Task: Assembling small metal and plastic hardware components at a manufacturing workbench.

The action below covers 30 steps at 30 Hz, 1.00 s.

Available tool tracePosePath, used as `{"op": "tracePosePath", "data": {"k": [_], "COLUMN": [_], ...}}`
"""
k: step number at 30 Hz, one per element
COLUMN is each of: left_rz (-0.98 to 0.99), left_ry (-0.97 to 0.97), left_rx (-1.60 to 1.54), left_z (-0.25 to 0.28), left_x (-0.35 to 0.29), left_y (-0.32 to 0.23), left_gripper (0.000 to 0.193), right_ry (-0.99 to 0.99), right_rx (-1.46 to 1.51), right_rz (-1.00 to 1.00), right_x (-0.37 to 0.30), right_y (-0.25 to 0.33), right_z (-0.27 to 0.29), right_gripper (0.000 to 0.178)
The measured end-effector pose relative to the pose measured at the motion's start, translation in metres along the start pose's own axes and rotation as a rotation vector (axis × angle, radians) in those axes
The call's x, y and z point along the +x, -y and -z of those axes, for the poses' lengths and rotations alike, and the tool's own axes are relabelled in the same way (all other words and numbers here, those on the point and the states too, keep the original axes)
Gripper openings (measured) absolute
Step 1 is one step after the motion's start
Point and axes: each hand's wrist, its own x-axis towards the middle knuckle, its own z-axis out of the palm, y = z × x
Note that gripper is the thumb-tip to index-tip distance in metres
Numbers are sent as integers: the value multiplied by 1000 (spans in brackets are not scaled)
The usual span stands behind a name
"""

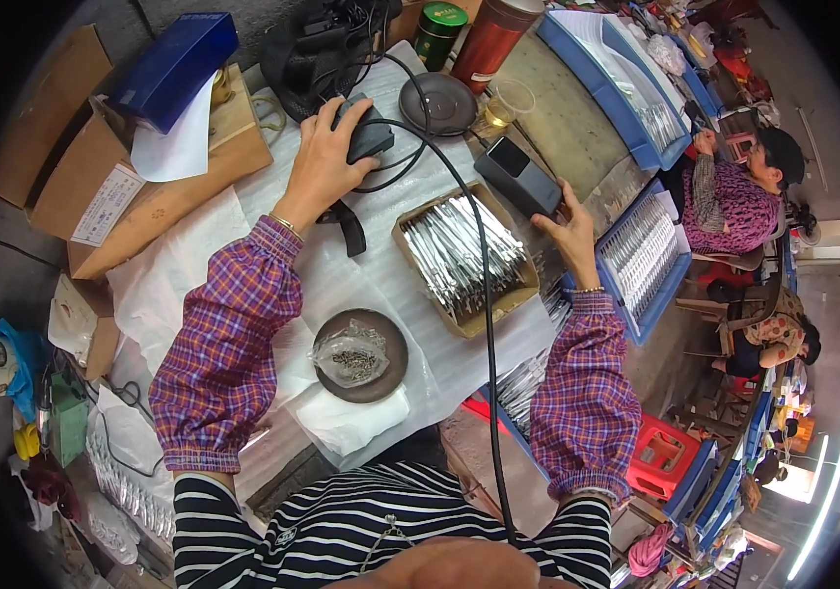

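My left hand (326, 162) is closed over a dark grey block-shaped device (371, 140), its fingers spread across the top. Black cable loops past that device. My right hand (569, 231) grips the near end of a black rectangular box (518, 175) with a glossy dark panel, thumb on one side and fingers on the other. Between my hands sits an open cardboard box (466, 324) packed with thin silvery metal parts (464, 245). Closer to me, a brown round dish (387, 378) holds a clear plastic bag (351, 355) of small metal pieces.
A black cable (487, 294) crosses over the cardboard box. Behind are a dark saucer (439, 104), a clear cup (510, 101), a green tin (438, 34) and a red canister (496, 44). Blue trays (641, 265) of metal parts stand at right; two other people sit beyond.
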Motion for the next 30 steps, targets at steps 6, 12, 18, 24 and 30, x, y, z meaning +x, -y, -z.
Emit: {"op": "tracePosePath", "data": {"k": [6, 12, 18, 24, 30], "left_rz": [7, 9, 4, -4, 26], "left_ry": [8, -7, -18, 16, 59], "left_rx": [-4, 7, 22, 15, -38], "left_z": [0, -2, -5, -10, 16], "left_x": [0, -2, -2, -7, -21], "left_y": [-1, -1, -2, -5, 2], "left_gripper": [73, 73, 73, 81, 82], "right_ry": [-154, -234, -217, -93, -255], "right_rx": [-13, -171, -163, 107, 24], "right_rz": [49, 23, 31, 43, 55], "right_x": [-4, -7, -6, -16, -71], "right_y": [-10, 4, 7, -11, 54], "right_z": [-12, -23, -24, -8, -18], "right_gripper": [73, 67, 65, 79, 55]}}
